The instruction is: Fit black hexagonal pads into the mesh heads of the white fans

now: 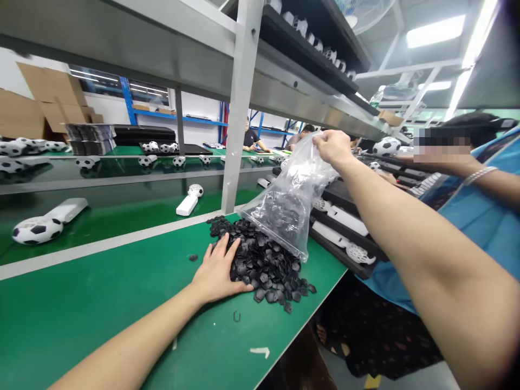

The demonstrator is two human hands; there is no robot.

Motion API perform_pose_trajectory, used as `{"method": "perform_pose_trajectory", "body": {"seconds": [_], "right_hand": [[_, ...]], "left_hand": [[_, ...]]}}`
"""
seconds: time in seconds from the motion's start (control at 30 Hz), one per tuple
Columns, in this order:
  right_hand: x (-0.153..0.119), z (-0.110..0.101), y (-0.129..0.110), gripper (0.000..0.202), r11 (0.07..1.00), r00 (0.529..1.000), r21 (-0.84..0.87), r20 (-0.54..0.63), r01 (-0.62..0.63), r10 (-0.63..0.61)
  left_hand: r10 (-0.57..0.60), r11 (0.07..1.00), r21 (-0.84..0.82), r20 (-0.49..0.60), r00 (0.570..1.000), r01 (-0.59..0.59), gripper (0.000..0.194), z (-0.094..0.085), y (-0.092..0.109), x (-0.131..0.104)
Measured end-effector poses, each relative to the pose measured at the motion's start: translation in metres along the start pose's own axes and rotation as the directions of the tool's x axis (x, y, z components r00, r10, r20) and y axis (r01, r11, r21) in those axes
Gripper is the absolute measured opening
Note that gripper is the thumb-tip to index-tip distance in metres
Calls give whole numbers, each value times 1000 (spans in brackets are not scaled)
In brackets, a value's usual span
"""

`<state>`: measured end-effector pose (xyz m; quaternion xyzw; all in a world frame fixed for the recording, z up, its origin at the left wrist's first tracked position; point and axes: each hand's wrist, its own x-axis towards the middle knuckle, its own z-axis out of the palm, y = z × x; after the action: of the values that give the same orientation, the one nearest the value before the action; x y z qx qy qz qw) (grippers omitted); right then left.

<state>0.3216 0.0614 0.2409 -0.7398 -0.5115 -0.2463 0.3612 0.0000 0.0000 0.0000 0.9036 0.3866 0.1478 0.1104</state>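
Observation:
A heap of small black pentagon-shaped pieces (pixel 264 265) is spread over the green tabletop (pixel 122 303). Against the heap's left side rests my left hand (pixel 217 271), its fingers spread and touching the pieces. My right hand (pixel 335 147) pinches the upper end of a clear plastic bag (pixel 292 189), holding it up and tilted. The bag's wide mouth faces down over the heap, and more black pieces show through the film inside it. One loose black piece (pixel 194 257) lies left of the heap.
On the conveyor (pixel 134 216) beyond lie white-handled items with football-patterned heads (pixel 38 229). A metal post (pixel 239 108) stands behind the heap. Stacked black trays (pixel 345 238) with similar parts are at the right, beside a person in blue (pixel 495 200). Other people sit farther back.

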Motion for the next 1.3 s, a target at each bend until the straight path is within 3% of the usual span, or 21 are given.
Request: {"method": "perform_pose_trajectory", "body": {"seconds": [0.47,0.57,0.67,0.77,0.83,0.9,0.93,1.0,1.03,1.1,1.13,1.17,1.3], "right_hand": [[1,3,-14,18,999,1000,33,4,12,-12],[-4,11,-15,17,1000,996,14,84,18,-19],[-16,13,-14,26,1000,978,16,205,19,-22],[-47,0,-5,42,994,987,84,138,74,-85],[-84,-12,6,45,979,995,180,-56,95,-86],[-130,-18,22,46,935,992,353,-102,-31,71],[-153,-17,31,48,871,982,461,0,-170,191],[-194,-7,47,50,638,881,609,293,-472,371],[-210,1,53,50,496,787,613,441,-615,431],[-228,21,59,49,257,614,563,659,-786,434],[-231,30,59,47,188,565,540,717,-821,409],[-230,39,59,44,142,539,528,752,-837,378],[-211,66,53,29,37,528,539,805,-841,271]], "left_hand": [[-15,997,-81,-17,1000,14,107,-1,1,-3],[-77,985,-155,-28,997,71,104,-6,-1,3],[-148,953,-278,-88,985,118,100,-18,-2,24],[-160,915,-393,-135,978,95,100,-34,-5,57],[-173,884,-457,-119,978,100,99,-40,-7,80],[-201,853,-504,-84,976,133,98,-41,-11,101],[-218,840,-521,-65,974,153,97,-40,-13,111],[-249,804,-561,-18,968,196,96,-34,-16,129],[-256,786,-581,5,967,212,94,-30,-16,137],[-253,753,-618,45,966,226,85,-23,-15,152],[-246,738,-635,61,967,227,79,-20,-13,160],[-238,725,-650,75,968,228,73,-17,-11,166],[-236,674,-692,131,963,260,58,-8,-7,188]]}}
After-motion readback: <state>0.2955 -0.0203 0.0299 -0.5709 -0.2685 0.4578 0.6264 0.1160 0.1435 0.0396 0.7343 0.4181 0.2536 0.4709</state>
